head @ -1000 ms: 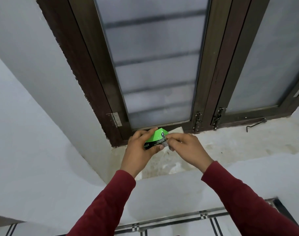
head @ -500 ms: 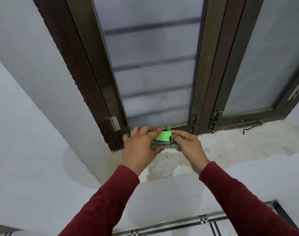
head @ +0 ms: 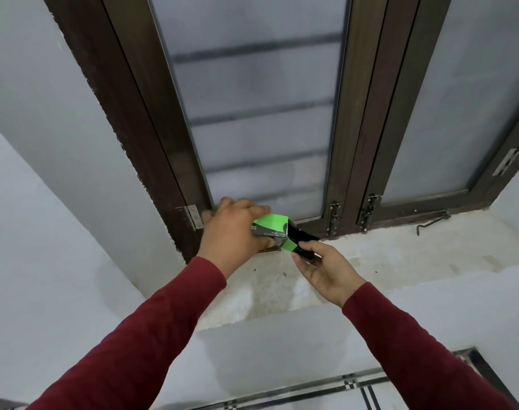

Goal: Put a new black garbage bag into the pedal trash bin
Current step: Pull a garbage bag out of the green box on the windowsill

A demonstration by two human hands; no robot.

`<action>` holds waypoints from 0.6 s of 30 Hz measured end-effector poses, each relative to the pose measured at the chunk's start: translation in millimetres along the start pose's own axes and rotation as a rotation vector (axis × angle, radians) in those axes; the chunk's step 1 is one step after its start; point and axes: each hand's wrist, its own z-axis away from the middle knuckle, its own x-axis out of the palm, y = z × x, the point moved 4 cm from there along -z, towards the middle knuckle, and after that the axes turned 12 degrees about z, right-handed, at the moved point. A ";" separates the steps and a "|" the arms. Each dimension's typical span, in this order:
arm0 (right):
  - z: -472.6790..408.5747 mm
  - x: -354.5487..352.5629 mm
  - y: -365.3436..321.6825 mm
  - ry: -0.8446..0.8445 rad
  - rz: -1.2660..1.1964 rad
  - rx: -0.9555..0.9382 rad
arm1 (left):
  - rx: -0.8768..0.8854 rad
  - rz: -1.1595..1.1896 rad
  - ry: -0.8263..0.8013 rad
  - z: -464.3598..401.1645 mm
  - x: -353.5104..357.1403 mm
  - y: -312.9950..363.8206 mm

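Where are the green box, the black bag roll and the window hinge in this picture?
green box (head: 271, 224), head view, on its bright green top face.
black bag roll (head: 302, 247), head view, on the black part sticking out of the box's open end.
window hinge (head: 193, 216), head view, on the metal plate left of the hands.

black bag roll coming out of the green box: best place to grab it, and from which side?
Take the bag roll by its exposed end, coming in from the right, where it sticks out past the box's open flap. The left hand holds the box from the left, so that side is blocked. The right hand already pinches that end; a grip across its narrow width likely suits.
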 end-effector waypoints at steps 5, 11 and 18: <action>0.5 -12.5 6.4 0.049 -0.031 0.002 | -0.426 0.537 -0.088 8.2 59.0 -65.0; 1.1 -3.9 20.0 0.002 0.024 -0.009 | -0.424 0.258 -0.115 35.5 107.1 -73.3; 4.8 13.3 40.1 0.090 0.465 -0.064 | -0.764 1.459 -0.151 45.7 114.3 -13.6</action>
